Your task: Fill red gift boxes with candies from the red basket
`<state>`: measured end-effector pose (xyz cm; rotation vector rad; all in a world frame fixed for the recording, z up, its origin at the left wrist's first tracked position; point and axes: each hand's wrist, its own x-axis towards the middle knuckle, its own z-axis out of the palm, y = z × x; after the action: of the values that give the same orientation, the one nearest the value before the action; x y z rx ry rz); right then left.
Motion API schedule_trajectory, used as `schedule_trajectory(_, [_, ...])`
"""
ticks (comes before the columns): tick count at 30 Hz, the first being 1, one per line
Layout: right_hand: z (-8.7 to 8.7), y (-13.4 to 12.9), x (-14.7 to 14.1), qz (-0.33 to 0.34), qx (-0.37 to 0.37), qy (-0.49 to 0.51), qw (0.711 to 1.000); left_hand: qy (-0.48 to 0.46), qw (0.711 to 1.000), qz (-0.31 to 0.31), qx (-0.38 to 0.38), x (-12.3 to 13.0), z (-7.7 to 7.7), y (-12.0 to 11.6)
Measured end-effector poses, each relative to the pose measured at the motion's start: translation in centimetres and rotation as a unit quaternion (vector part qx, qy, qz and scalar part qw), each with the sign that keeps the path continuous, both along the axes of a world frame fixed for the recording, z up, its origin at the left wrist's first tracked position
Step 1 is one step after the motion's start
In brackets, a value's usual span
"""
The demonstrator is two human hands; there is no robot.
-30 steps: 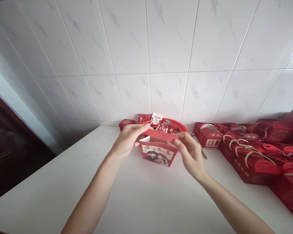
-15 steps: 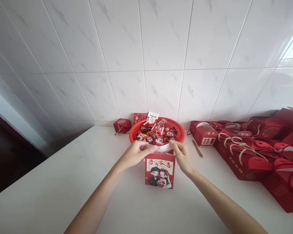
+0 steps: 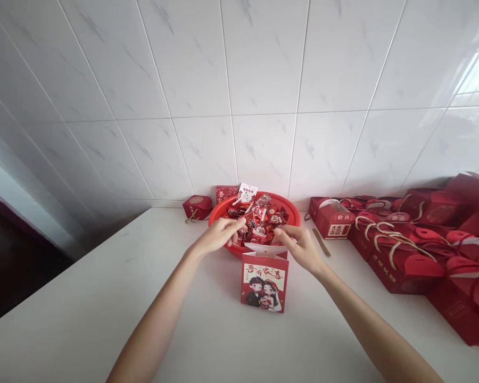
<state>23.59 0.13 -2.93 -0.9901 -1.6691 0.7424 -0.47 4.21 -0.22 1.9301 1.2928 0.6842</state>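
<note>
A small red paper bag [image 3: 264, 284] with a cartoon couple on its front stands upright on the white table, its top open. Behind it is a red plastic basket [image 3: 296, 215] full of wrapped candies [image 3: 259, 215]. My left hand [image 3: 224, 233] is above the basket's near left edge, thumb and fingertips pinched together; what they hold, if anything, is too small to name. At the bag's upper right, over the basket's near right rim, is my right hand [image 3: 297, 244], fingers curled and closed, their contents hidden.
Many red gift boxes [image 3: 407, 266] with rope handles crowd the table's right side. A thin brown strip [image 3: 321, 242] lies beside an open red box [image 3: 334, 219]. One small red box [image 3: 197, 207] sits left of the basket, and a tiled wall [image 3: 263, 138] rises behind.
Both hands have come off the bag's top edge. My left hand has moved up and away to the left. The bag's top now shows, spread apart.
</note>
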Motion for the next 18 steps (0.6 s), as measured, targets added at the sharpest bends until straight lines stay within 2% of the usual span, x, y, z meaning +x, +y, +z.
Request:
schedule_trajectory(3, [0.5, 0.2, 0.3, 0.011, -0.001, 0.029, 1.0, 0.066, 0.991, 0.057, 0.102, 0.1, -0.1, 3.6])
schedule_trajectory(8, [1.5, 1.6, -0.4, 0.009, -0.023, 0.096, 0.995, 0.096, 0.986, 0.084, 0.105, 2.3, -1.7, 7.8])
schedule_trajectory(12, [1.2, 4.0, -1.3, 0.01, -0.086, 0.193, 0.977, 0.062, 0.992, 0.071, 0.085, 3.1, -2.6, 8.8])
schedule_trajectory(18, [-0.5, 7.1, -2.2, -0.016, -0.14, 0.27, 0.953, -0.109, 0.987, 0.043, 0.107, 3.0, -2.4, 7.8])
